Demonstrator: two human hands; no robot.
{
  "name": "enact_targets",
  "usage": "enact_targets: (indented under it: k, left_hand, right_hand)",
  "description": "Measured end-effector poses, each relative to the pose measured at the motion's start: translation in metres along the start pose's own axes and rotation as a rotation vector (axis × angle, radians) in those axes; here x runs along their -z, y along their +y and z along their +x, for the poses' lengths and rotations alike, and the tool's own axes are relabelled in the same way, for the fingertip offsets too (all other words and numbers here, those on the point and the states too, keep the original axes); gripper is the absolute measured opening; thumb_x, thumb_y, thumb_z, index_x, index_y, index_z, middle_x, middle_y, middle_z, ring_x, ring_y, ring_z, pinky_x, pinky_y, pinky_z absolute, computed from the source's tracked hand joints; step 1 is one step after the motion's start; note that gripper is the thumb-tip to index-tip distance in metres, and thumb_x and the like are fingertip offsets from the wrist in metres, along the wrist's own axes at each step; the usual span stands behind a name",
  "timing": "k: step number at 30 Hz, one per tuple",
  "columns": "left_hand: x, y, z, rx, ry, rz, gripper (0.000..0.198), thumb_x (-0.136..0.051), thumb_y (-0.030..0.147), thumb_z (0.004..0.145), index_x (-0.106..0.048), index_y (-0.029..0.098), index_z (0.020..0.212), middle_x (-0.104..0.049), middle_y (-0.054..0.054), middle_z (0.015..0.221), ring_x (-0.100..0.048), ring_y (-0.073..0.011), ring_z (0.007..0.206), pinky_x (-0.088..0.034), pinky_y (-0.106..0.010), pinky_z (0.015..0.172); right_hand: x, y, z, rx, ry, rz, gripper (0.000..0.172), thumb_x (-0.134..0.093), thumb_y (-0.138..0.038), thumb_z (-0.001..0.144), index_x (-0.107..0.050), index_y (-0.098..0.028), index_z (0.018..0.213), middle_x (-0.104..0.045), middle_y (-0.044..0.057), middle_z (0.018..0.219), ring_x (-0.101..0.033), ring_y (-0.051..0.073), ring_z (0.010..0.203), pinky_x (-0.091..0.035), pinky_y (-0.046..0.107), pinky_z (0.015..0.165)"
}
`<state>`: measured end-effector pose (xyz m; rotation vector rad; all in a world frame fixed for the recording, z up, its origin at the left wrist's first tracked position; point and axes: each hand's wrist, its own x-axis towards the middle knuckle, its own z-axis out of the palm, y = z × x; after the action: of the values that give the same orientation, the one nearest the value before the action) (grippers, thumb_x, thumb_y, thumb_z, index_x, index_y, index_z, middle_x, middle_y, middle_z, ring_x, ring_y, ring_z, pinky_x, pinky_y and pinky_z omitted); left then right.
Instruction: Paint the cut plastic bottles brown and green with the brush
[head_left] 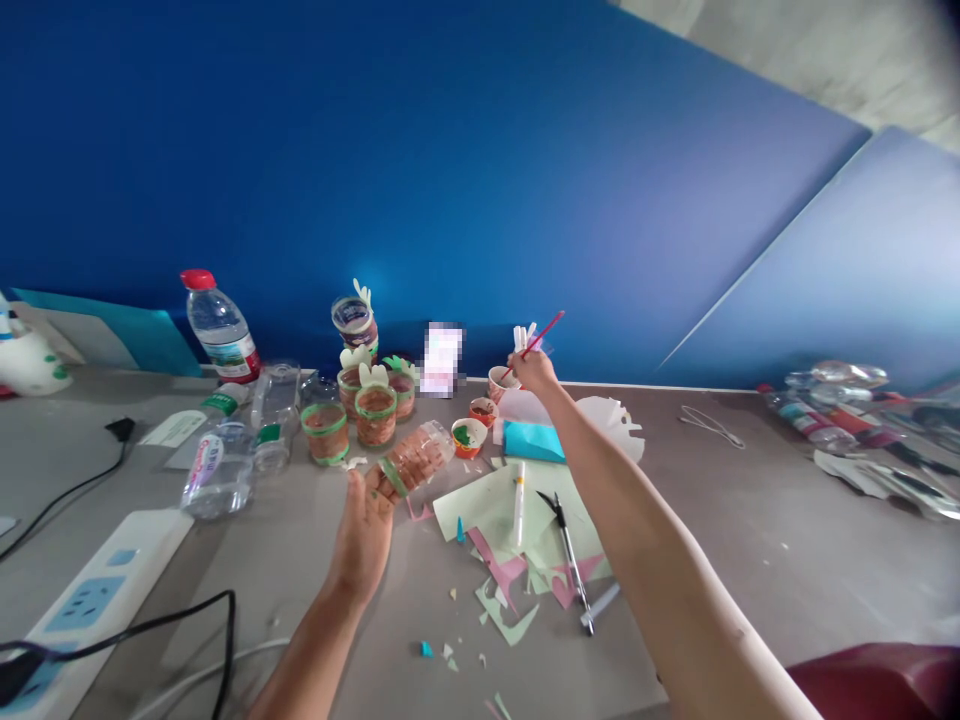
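My left hand (367, 515) is closed around a cut plastic bottle (421, 455), tilted on its side. Brown paint and a green band cover part of it, while its far end is clear. My right hand (534, 370) reaches far forward, gripping a red paintbrush (551, 327) whose lower end is in a patterned paper cup (501, 383). Close by stand a small cup of green paint (469, 437) and a small cup of brown paint (484, 411). Several painted cut-bottle pots, including a green-rimmed brown pot (325, 434) and a pot with a pale paper cutout (376, 413), stand left of these cups.
Pale green paper (487, 500), a glue stick (519, 505), a pen (573, 555) and paper scraps lie in front. Bottles, including a red-capped bottle (221, 328), and a power strip (105, 590) are at left. A phone (441, 358) leans against the blue partition (465, 180).
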<state>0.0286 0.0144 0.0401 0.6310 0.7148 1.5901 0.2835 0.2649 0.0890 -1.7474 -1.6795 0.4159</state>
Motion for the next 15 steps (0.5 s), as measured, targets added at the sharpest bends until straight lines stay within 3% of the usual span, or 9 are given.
enact_targets:
  k: [8,15]
  left_hand:
    - [-0.003,0.005,-0.001,0.020,-0.002,-0.025,0.054,-0.033,0.061,0.092,-0.068,0.021,0.104,-0.072,-0.013,0.105,-0.055,-0.0317,0.120,-0.038,-0.050,0.108]
    - [0.001,0.002,0.000,-0.013,-0.027,-0.004,0.058,-0.037,0.064,0.090,-0.067,0.018,0.105,-0.072,-0.011,0.105,-0.058,-0.0268,0.118,-0.036,-0.047,0.110]
  right_hand:
    - [0.029,0.004,-0.003,-0.099,0.086,0.039,0.031,-0.042,-0.032,0.084,-0.061,-0.017,0.063,-0.058,0.005,0.053,-0.057,0.018,0.053,-0.046,0.029,0.055]
    - [0.020,0.011,-0.006,-0.016,0.056,0.032,0.023,-0.049,-0.031,0.081,-0.060,-0.018,0.065,-0.058,0.004,0.054,-0.056,0.017,0.053,-0.046,0.028,0.054]
